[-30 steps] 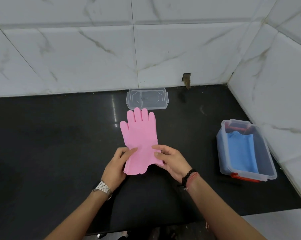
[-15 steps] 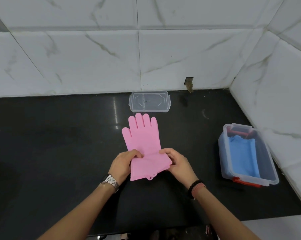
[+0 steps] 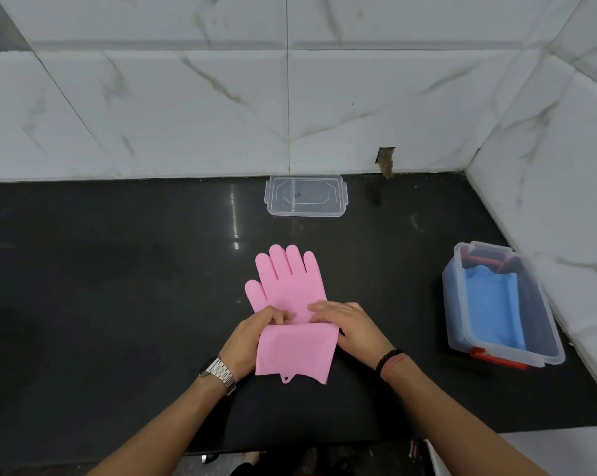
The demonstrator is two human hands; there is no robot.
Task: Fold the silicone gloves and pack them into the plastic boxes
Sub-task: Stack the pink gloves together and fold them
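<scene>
Lying flat between both hands, pink glove, left hand and right hand gripping its cuff edges.

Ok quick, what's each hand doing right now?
Left hand: closed on the pink glove, gripping its cuff edge.
Right hand: fingers pressing the same glove; a closed grip cannot be told.

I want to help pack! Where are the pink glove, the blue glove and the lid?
pink glove (image 3: 292,286): head view, on its palm.
blue glove (image 3: 494,304): head view, on its middle, inside the box.
lid (image 3: 305,195): head view, on its flat centre.
</scene>
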